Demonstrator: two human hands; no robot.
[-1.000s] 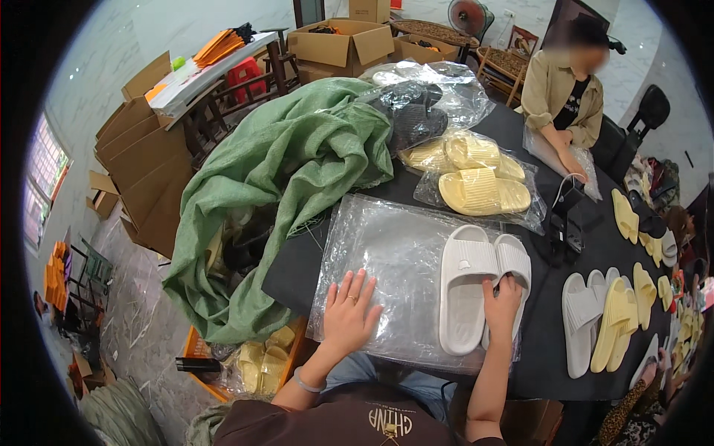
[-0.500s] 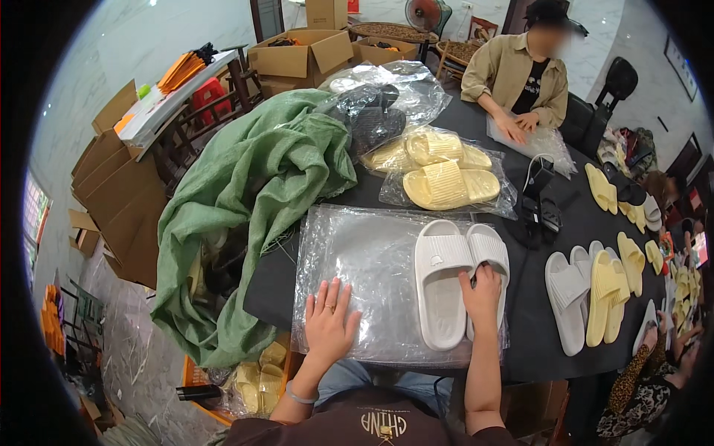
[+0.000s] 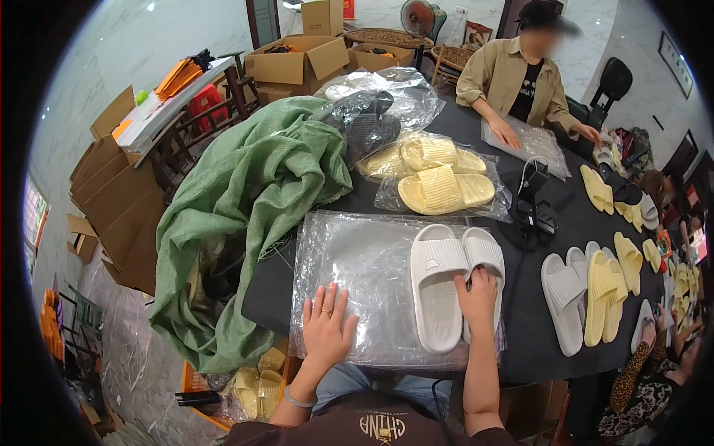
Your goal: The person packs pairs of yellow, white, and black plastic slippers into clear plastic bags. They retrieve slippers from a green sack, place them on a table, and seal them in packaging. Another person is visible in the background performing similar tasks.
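Observation:
My left hand (image 3: 324, 324) rests flat, fingers stretched out, on a stack of clear plastic bags (image 3: 357, 260) before me. A pair of light grey slide slippers lies on the right part of that stack, toes pointing away. My right hand (image 3: 478, 297) grips the right slipper (image 3: 483, 241) at its strap, with the fingertips curled into the foot opening and partly hidden. The left slipper (image 3: 437, 320) lies close beside it, untouched by my left hand. Farther back, yellow slippers (image 3: 446, 187) sit in clear bags.
Green woven sacking (image 3: 253, 193) heaps up at left, above an orange crate (image 3: 197, 416) of bagged yellow slippers. Grey slippers (image 3: 561, 297) and yellow slippers (image 3: 601, 297) line the right side. A black device (image 3: 537, 201) stands behind. Across the black table (image 3: 520, 327), a co-worker (image 3: 520, 82) handles a bag.
The co-worker's hand on the right has left the plastic bag and reaches out to the right. My own hands keep their places on the bags and slipper; the view has shifted slightly.

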